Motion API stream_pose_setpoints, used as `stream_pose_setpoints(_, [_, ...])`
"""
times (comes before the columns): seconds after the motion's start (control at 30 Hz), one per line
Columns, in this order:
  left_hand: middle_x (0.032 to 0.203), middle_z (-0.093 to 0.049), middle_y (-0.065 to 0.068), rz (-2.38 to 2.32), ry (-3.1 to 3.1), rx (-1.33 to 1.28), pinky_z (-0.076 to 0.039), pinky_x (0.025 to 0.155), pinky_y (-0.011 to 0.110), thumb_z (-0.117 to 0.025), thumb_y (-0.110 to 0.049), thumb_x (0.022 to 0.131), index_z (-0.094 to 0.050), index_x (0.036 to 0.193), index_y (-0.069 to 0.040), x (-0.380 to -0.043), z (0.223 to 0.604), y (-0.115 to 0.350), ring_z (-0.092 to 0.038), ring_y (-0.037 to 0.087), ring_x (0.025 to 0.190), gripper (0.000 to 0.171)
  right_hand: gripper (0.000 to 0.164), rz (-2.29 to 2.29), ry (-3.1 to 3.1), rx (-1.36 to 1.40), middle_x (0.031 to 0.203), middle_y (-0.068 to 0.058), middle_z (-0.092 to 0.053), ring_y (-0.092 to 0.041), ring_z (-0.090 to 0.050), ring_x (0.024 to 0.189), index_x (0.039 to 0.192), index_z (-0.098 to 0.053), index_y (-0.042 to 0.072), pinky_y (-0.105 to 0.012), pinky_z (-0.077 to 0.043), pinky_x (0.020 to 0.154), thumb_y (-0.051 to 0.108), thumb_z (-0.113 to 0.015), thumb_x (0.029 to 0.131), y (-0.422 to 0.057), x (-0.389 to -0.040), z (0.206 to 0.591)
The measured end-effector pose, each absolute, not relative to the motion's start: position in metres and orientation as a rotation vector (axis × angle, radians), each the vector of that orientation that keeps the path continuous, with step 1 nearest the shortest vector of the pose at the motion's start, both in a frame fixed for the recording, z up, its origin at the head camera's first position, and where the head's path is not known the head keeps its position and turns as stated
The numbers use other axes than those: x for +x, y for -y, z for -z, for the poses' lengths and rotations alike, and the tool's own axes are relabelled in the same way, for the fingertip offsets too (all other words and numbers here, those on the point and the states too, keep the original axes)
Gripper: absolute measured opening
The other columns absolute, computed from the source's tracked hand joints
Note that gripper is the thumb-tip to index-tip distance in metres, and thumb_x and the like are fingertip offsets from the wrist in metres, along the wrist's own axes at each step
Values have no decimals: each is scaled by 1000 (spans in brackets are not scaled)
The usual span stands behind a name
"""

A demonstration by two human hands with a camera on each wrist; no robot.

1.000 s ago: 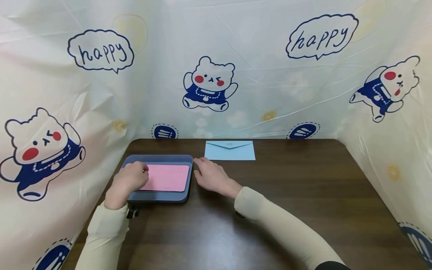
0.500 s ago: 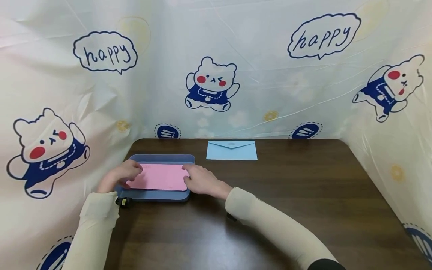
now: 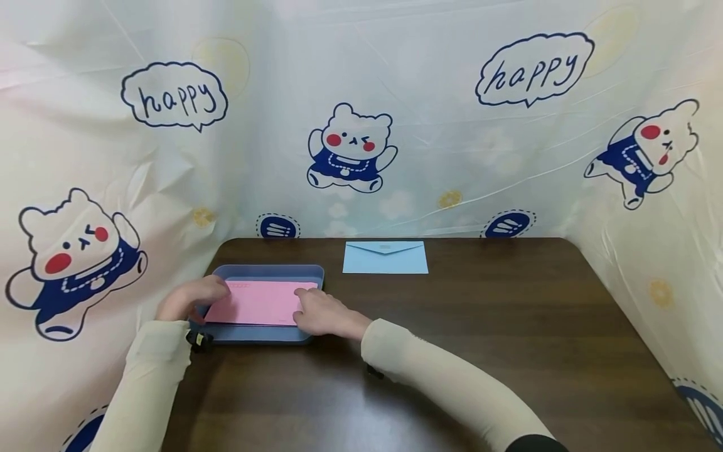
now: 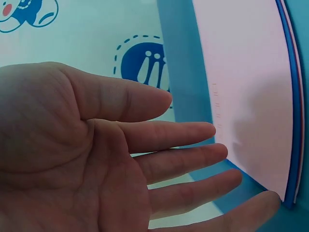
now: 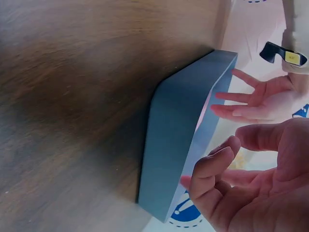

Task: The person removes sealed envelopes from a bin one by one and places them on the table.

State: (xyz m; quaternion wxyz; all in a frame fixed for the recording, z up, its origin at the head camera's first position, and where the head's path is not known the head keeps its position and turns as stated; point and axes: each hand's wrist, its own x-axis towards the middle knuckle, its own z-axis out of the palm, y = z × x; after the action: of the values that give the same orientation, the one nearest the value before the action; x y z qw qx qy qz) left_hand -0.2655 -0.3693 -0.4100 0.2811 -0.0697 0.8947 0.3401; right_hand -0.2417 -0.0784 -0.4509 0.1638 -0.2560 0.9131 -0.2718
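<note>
A pink envelope (image 3: 257,302) lies flat in a blue-grey tray (image 3: 254,334). In the left wrist view, blue and pink edges (image 4: 291,96) show beneath it, so it tops a small stack. My left hand (image 3: 192,298) is at the tray's left end, its fingers (image 4: 181,159) extended and spread toward the envelope's short edge; whether they touch is unclear. Over the tray's right end is my right hand (image 3: 324,312), near the other short edge. In the right wrist view its fingers (image 5: 212,166) bend loosely, with nothing visible between them and the thumb.
A light blue envelope (image 3: 385,258) lies flap up near the far edge of the dark wooden table (image 3: 463,326), right of the tray. A printed curtain (image 3: 440,144) hangs behind the table and along both sides.
My right hand has moved left from beside the tray to over its right end. My left hand has drawn left off the envelope's top, and the envelope has shifted left in the tray.
</note>
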Motion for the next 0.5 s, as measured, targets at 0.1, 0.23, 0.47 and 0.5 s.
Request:
stream_pose_setpoints(0.1, [136,-33,40,-888,-2396,-197,-58,79,65,-45,-13,99,-35,136,20,-267,413,370,-38,55,124,51,56,813,-2540,-655,137,-9,-63,-17,-64,91,159,-44,9,-34,-58,89,28,-57,108,81,-244,449])
stream_pose_setpoints(0.23, [135,-34,39,-831,-2409,-194,-59,74,62,-45,-13,98,-37,134,19,-269,415,371,-40,54,122,49,63,869,-2435,-542,117,-15,-62,-20,-52,55,164,-33,9,-33,-57,60,32,-53,110,82,-246,448])
stream_pose_setpoints(0.47, [124,-40,34,-781,-2406,-212,-60,73,60,-48,-14,98,-41,129,18,-267,417,372,-45,53,116,45,69,950,-2355,-462,131,-12,-54,-20,-52,65,164,-32,8,-30,-52,54,37,-57,107,82,-245,446])
stream_pose_setpoints(0.5, [119,-43,31,-780,-2409,-213,-60,73,61,-47,-14,97,-44,124,16,-267,417,372,-47,51,113,40,69,961,-2354,-449,133,-11,-53,-21,-53,66,164,-32,8,-30,-51,54,37,-58,107,83,-246,446])
